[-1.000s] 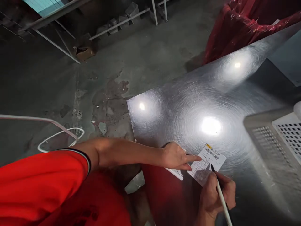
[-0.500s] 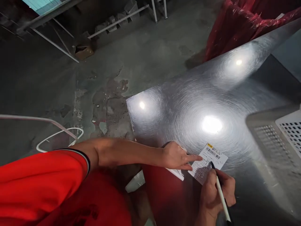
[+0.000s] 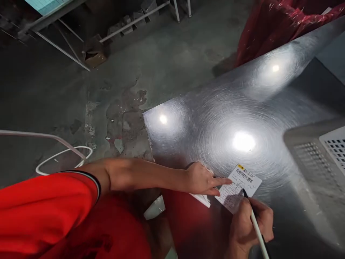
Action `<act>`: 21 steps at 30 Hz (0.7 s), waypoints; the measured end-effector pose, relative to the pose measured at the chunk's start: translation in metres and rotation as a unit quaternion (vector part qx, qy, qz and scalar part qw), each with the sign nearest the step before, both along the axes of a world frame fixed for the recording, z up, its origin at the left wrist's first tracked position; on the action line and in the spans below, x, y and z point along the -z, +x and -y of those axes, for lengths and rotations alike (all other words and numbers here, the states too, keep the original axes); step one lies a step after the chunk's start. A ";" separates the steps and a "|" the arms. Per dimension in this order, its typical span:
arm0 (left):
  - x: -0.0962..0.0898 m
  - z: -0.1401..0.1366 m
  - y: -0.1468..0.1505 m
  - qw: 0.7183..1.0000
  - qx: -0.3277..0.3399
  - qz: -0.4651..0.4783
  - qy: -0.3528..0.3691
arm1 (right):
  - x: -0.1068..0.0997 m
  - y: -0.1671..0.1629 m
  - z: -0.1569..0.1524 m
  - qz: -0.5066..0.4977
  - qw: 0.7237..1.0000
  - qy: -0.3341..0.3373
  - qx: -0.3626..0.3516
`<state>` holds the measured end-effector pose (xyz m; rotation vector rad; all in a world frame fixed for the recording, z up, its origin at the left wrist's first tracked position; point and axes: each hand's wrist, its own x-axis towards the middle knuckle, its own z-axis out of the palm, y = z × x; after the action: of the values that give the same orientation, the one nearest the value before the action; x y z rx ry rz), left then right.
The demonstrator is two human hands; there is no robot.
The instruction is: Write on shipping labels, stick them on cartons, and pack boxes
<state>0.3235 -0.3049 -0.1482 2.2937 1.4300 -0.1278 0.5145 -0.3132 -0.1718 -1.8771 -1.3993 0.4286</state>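
Printed slip: lower edge partly covered by the right hand; small print illegible. Pen: rear end cut off by the bottom edge. White object: partly concealed beneath the left hand; type indeterminate. Perforated white panel: cropped at right.

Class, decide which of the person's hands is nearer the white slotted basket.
Right. The right hand, holding a pen, is left of the basket; the left hand is farther left, a fingertip at the label.
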 end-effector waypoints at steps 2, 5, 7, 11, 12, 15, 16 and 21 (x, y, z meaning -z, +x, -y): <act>0.001 0.001 0.000 1.000 0.004 0.008 0.006 | 0.001 0.000 0.001 -0.005 1.000 -0.005 0.005; 0.002 0.000 -0.001 1.000 0.003 0.013 -0.008 | -0.002 -0.001 0.001 0.005 0.999 -0.043 0.002; 0.001 -0.001 0.000 1.000 0.005 0.011 -0.014 | -0.005 -0.002 0.000 0.012 0.998 -0.063 0.002; 0.002 0.000 0.000 1.000 0.014 0.011 0.002 | -0.005 0.000 -0.001 0.029 0.998 -0.048 0.015; 0.002 0.001 0.000 1.000 0.012 0.011 0.006 | -0.004 0.001 -0.001 0.035 0.998 -0.049 0.010; 0.003 0.002 0.000 1.000 0.005 0.010 0.011 | -0.001 0.003 0.000 0.036 0.998 -0.045 -0.004; 0.003 0.002 0.000 1.000 0.002 0.010 0.013 | -0.001 0.004 0.000 0.028 0.999 -0.034 -0.006; 0.000 0.001 0.001 1.000 -0.002 0.007 0.018 | 0.005 0.007 0.004 0.017 0.999 -0.025 -0.012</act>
<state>0.3247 -0.3060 -0.1486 2.3161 1.4396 -0.0852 0.5212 -0.3173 -0.1763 -1.9164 -1.4470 0.4495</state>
